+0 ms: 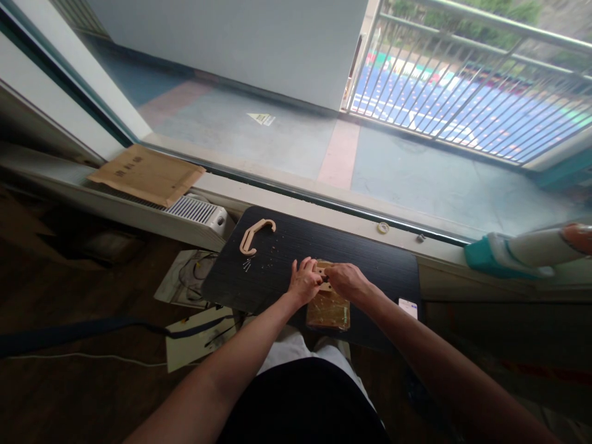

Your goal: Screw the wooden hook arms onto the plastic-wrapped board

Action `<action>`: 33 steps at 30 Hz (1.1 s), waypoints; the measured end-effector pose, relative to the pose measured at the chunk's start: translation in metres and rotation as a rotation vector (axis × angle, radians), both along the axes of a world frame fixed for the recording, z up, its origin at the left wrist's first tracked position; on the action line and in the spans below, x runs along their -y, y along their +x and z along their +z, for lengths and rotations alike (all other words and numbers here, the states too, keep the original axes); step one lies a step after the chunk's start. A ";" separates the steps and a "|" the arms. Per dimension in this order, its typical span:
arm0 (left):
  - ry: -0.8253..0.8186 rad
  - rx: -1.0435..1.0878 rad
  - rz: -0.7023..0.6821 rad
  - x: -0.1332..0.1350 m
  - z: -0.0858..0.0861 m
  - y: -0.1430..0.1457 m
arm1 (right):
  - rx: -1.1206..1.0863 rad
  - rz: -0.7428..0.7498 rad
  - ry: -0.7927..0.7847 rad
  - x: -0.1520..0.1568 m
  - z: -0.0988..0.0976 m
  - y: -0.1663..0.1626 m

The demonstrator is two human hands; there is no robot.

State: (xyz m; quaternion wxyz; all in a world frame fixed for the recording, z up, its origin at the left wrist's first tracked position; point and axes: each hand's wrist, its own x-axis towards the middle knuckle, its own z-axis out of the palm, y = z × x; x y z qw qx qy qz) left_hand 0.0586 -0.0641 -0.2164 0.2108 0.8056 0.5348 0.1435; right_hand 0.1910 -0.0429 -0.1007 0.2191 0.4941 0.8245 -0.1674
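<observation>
My left hand (305, 282) grips the left end of a small light wooden piece (326, 287) with a hole in it, the fingers bent over its edge. Closed in a fist, my right hand (348, 280) meets the same piece from the right; whatever is in its fingers is hidden. The wood lies on a flat brown block (328, 313) wrapped in clear shiny plastic, near the front edge of the black table (365, 259). To the left rests a hook-ended wooden part (250, 237) with a slot. Several thin metal pins or screws (247, 264) lie below it.
Small crumbs (272, 249) dot the tabletop. A phone (407, 308) lies at the right edge. On the sill are a tape roll (383, 228) and a small grey object (420, 238). A brown envelope (148, 174) covers part of the radiator (197, 211). A teal container (483, 256) stands right.
</observation>
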 end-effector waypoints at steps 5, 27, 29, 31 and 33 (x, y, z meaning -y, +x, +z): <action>-0.007 0.001 -0.002 0.000 -0.002 0.000 | 0.030 -0.036 0.021 0.004 0.006 -0.004; 0.006 -0.078 -0.002 0.000 -0.002 0.001 | -0.012 0.057 0.013 0.003 0.029 -0.017; 0.001 -0.079 0.004 0.000 -0.002 0.001 | -0.006 0.038 0.006 0.003 0.031 -0.019; -0.005 -0.080 0.002 0.000 -0.002 0.000 | -0.004 0.016 0.003 0.003 0.029 -0.020; -0.011 -0.080 -0.004 -0.001 -0.001 0.000 | 0.005 0.003 0.000 0.002 0.023 -0.020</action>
